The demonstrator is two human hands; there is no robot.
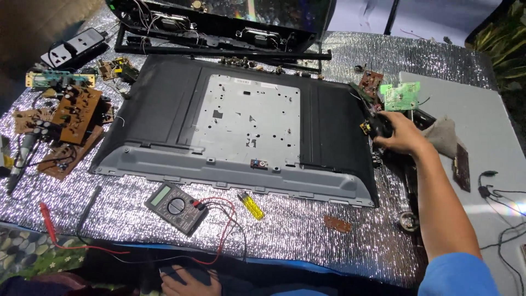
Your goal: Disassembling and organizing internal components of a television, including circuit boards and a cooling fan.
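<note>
right hand grips black part | beside: green board, panel

One head camera looks steeply down, close over the workbench.

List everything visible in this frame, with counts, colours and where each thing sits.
flat panel chassis: 1, black with grey metal plate, centre of the foil-covered table
multimeter: 1, grey, front centre, red and black leads
lighter: 1, yellow, right of the multimeter
brown circuit boards: several, left side
green circuit board: 1, far right
power strip: 1, dark, top left
right hand: on dark parts at the chassis' right edge
left hand: bottom edge, low
</note>
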